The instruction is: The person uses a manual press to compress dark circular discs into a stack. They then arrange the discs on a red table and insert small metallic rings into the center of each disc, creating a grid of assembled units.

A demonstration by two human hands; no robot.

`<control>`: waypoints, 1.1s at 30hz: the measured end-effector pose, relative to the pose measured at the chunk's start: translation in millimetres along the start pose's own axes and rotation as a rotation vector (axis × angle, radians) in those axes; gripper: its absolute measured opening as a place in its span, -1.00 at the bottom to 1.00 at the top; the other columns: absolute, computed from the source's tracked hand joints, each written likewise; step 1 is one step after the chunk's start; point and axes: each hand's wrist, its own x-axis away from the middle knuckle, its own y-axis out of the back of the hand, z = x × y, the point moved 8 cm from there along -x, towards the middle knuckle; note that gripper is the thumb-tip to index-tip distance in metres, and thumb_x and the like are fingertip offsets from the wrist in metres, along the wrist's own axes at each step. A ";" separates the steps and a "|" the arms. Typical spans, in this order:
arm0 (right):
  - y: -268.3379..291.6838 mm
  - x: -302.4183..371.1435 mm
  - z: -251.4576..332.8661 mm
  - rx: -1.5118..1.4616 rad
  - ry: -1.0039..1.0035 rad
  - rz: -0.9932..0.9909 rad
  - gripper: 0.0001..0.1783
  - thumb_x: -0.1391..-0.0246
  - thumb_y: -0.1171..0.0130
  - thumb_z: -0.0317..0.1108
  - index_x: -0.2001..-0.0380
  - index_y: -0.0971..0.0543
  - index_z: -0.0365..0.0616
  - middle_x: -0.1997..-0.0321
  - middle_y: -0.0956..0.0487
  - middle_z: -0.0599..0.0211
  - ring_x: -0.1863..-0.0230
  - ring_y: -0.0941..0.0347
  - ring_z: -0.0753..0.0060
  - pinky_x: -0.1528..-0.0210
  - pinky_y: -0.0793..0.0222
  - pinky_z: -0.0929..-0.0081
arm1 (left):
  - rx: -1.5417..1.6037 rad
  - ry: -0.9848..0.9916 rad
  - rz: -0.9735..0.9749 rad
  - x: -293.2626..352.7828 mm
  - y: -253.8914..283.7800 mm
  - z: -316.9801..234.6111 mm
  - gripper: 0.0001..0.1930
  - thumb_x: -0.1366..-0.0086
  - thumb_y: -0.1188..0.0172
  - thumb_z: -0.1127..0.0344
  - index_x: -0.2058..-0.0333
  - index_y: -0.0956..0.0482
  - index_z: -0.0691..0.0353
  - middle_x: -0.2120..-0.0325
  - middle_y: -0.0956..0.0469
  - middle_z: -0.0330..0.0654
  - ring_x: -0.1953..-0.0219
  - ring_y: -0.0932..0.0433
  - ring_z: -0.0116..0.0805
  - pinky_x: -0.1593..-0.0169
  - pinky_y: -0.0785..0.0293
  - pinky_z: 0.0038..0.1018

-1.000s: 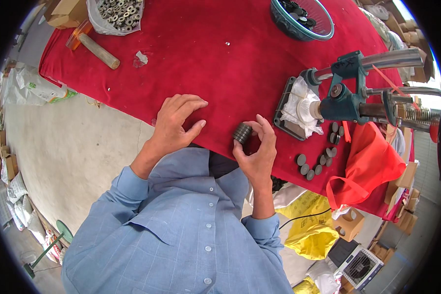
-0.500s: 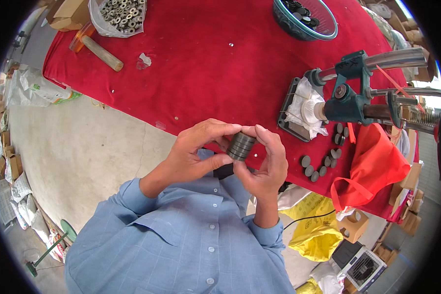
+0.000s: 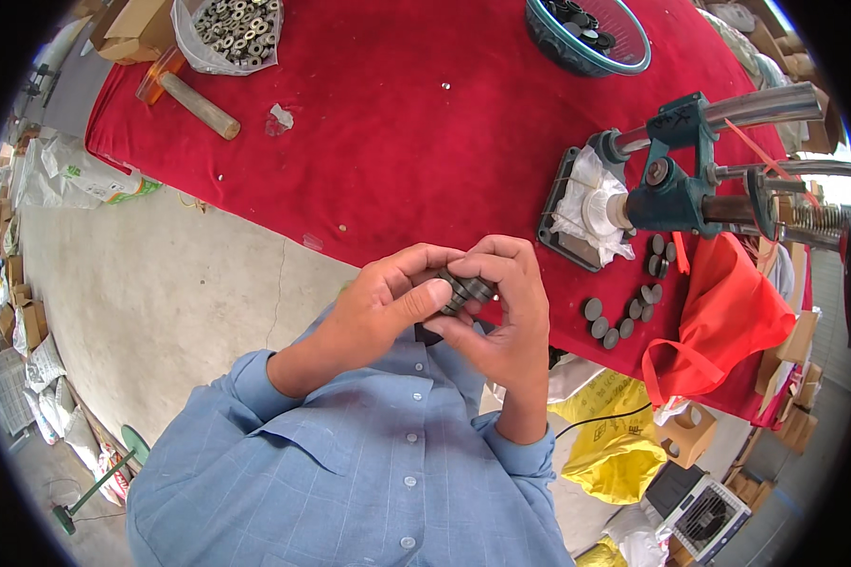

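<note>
In front of my shirt, at the table's near edge, both hands hold a short stack of dark grey round discs (image 3: pixel 461 294). My left hand (image 3: pixel 373 310) closes on the stack's left side, its thumb lying across the discs. From the other side my right hand (image 3: pixel 509 317) curls its fingers over the top, with the thumb below. The discs look split or fanned apart between the hands, and fingers hide part of them. More grey discs (image 3: pixel 599 327) lie in a curved row on the red cloth to the right of my hands.
A green hand press (image 3: pixel 676 189) stands at the right, beside a red cloth bag (image 3: pixel 728 326). At the far side are a teal basket (image 3: pixel 624 69) of dark discs and a clear bag (image 3: pixel 241 64) of metal rings. A hammer (image 3: pixel 199 104) lies far left. A yellow sack (image 3: pixel 615 449) sits below.
The discs were one neat, straight stack; now they are tilted and partly separated. My right fingers have curled over them, and my left thumb has moved up across them.
</note>
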 end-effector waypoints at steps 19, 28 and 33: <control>12.6 17.9 -0.4 0.059 0.057 -0.172 -0.61 0.02 -0.49 -0.55 0.06 -0.75 -0.12 0.12 -0.66 0.18 0.27 -0.61 0.40 0.28 -0.52 0.51 | -0.362 -0.197 0.004 7.1 -5.4 -15.8 -0.63 -0.62 -0.04 0.24 -0.24 -0.32 0.31 0.04 -0.53 -0.12 0.18 -0.53 -0.50 0.14 -0.49 -0.54; 11.4 23.1 34.9 0.211 0.229 -0.267 -0.62 0.14 -0.49 -0.59 0.15 -0.75 -0.25 0.25 -0.70 0.16 0.34 -0.65 0.25 0.32 -0.58 0.43 | -0.835 -0.693 -0.027 18.0 -24.6 -45.8 -0.75 -0.39 -0.23 0.55 -0.02 -0.52 0.33 0.22 -0.59 -0.04 0.30 -0.61 -0.28 0.29 -0.55 -0.41; 10.3 28.6 38.5 0.191 0.236 -0.252 -0.64 0.16 -0.45 -0.63 0.18 -0.74 -0.28 0.28 -0.69 0.16 0.42 -0.60 0.38 0.42 -0.52 0.51 | -0.781 -0.699 0.053 20.6 -27.2 -42.9 -0.78 -0.39 -0.23 0.54 0.02 -0.52 0.33 0.26 -0.58 -0.03 0.33 -0.60 -0.22 0.31 -0.52 -0.38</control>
